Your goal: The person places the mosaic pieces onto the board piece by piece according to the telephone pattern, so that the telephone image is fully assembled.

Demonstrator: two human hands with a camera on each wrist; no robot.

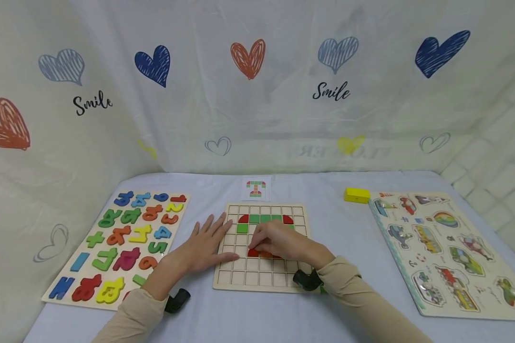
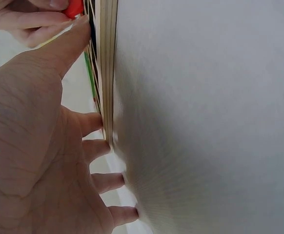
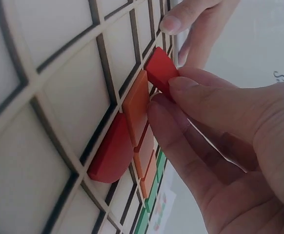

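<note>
A wooden grid board [image 1: 231,281] lies mid-table, with green square tiles [image 1: 264,218] and rounded red tiles [image 1: 288,219] in its upper cells. Lower down, my right hand [image 1: 274,238] pinches a red tile [image 3: 160,70] between thumb and fingers, tilted at a cell beside an orange square tile [image 3: 136,105]. Another rounded red tile [image 3: 113,151] sits on the orange tile's other side. My left hand [image 1: 203,245] lies with fingers spread along the board's left edge, the thumb touching the rim. Part of the pattern is hidden under my right hand.
A pattern card [image 1: 256,188] lies behind the board. To the left is a number puzzle board [image 1: 86,257] with colourful pieces; to the right, a vehicle picture puzzle [image 1: 450,252]. A yellow block [image 1: 357,195] sits at the back right. A green piece [image 1: 323,289] shows near my right wrist.
</note>
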